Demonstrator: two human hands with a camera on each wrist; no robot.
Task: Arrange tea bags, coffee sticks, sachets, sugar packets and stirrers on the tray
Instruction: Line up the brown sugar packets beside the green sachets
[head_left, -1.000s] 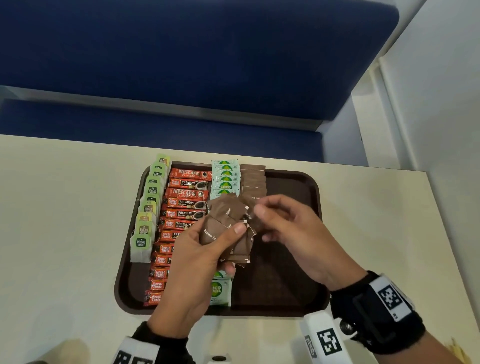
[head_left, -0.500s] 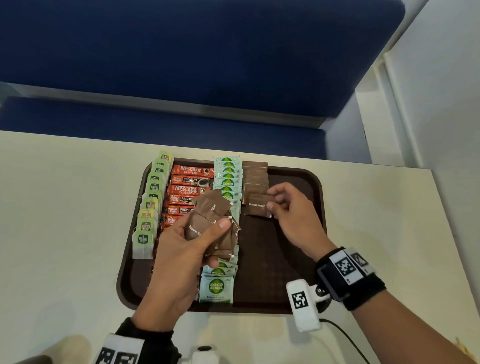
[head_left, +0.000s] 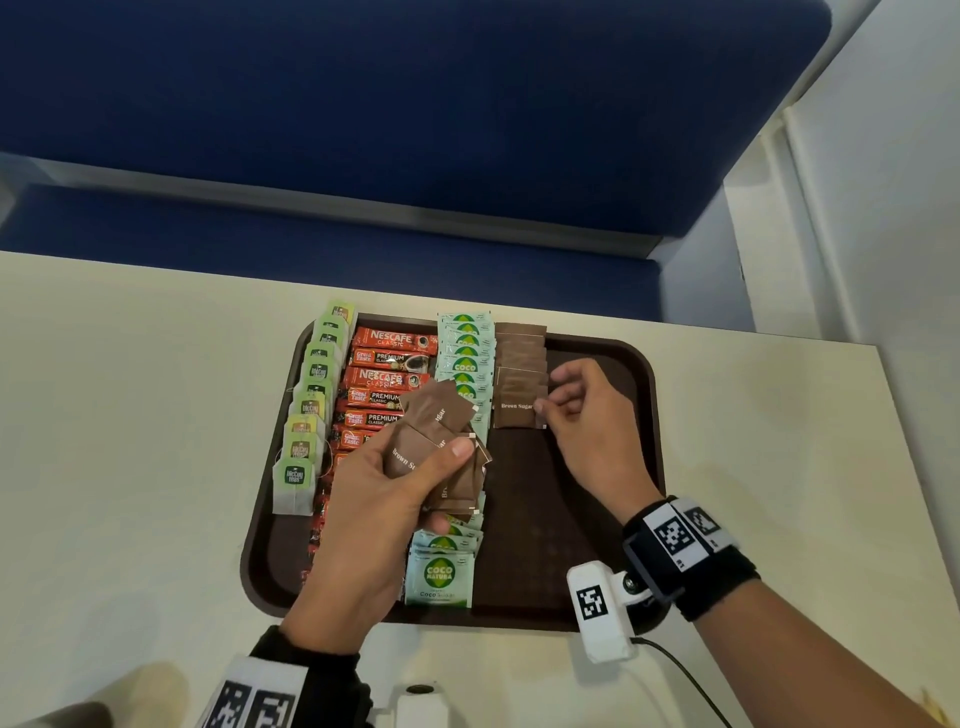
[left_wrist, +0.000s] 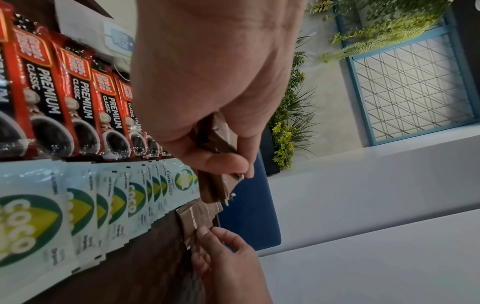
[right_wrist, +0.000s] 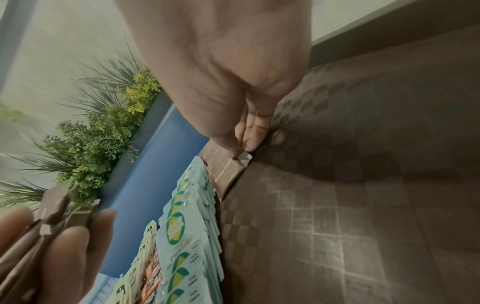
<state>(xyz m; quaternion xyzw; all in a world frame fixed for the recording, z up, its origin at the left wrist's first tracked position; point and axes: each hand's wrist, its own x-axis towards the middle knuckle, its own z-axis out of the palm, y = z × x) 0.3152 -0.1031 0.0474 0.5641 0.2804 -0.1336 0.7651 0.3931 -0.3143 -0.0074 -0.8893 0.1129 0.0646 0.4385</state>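
A dark brown tray (head_left: 597, 582) holds neat columns: green tea bags (head_left: 306, 410), red coffee sticks (head_left: 387, 364), pale green coco sugar sachets (head_left: 441, 577) and brown sugar packets (head_left: 519, 353). My left hand (head_left: 374, 499) grips a fanned bunch of brown sugar packets (head_left: 436, 436) above the tray's middle; the same bunch of packets (left_wrist: 218, 185) shows in the left wrist view. My right hand (head_left: 582, 415) pinches the right edge of one brown sugar packet (head_left: 517, 410) lying at the near end of the brown column, and its fingertips (right_wrist: 246, 144) meet on that packet's corner (right_wrist: 228, 172).
The tray sits on a cream table (head_left: 130, 467) with a blue bench (head_left: 363, 104) behind it. The tray's right half (head_left: 602, 374) is bare. A white wall (head_left: 883, 208) stands at the right. A cable (head_left: 685, 675) runs from my right wrist camera.
My right hand took one brown packet from the bunch, carried it away from me and to the right, and laid it at the near end of the brown column. My left hand dropped a little lower.
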